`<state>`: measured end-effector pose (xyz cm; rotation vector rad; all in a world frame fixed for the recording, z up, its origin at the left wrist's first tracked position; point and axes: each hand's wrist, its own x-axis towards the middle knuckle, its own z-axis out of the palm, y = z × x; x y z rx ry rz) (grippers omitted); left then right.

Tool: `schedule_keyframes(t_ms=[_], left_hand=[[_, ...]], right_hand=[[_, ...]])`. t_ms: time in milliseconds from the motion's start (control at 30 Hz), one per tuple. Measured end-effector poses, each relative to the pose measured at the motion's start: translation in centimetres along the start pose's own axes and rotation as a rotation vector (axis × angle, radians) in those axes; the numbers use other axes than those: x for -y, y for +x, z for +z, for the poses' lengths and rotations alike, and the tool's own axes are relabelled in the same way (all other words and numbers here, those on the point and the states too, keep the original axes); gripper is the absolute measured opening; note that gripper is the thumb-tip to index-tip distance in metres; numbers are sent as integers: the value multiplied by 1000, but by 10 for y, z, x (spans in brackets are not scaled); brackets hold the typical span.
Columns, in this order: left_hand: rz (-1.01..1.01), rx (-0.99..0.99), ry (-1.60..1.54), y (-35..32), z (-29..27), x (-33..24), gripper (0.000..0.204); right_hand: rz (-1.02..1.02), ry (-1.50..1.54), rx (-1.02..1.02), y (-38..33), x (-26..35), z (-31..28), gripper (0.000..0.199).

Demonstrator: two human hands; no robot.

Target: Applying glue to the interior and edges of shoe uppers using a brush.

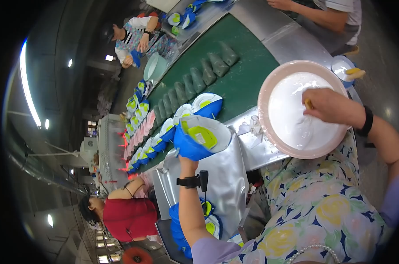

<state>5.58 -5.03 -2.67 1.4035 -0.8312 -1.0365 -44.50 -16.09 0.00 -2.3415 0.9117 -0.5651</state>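
My left hand (pixel 188 164) is closed on a blue shoe upper (pixel 187 143), raised above the metal bench with its white and lime-green inside facing up. Most of the fingers are hidden behind it. Over a pink basin (pixel 263 110), my right hand (pixel 327 105) is closed around a small tool with a yellowish handle (pixel 308 104). Its working end is lost in the white liquid (pixel 291 127) that fills much of the basin. More blue uppers (pixel 208 104) stand in a row along the near side of the green conveyor belt (pixel 245 39).
Dark grey sole-like pieces (pixel 197 79) and pink ones (pixel 147 121) line the belt. More blue uppers (pixel 177 229) lie in a tray beside my left forearm. A small bowl (pixel 342 66) with a yellow item sits beyond the basin. Co-workers (pixel 129 211) are around the belt.
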Motion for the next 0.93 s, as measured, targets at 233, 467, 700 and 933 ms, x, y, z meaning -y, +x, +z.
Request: schedule_keyframes(t_ms=[233,467,700,933], left_hand=[[-6,378,-197,-10,99,-19,56],[57,585,-444,-19,181,2,59],[251,459,-536,-11,186,26,65],[450,-84,-172,-12,211,30,59]], right_hand=[[-225,298,-343,32,11,-36,22],[-263,429,-353,34,19,-49,27],[148,438,-490,13,22,-39,36],[275,572,-458,14,20,-4,46]])
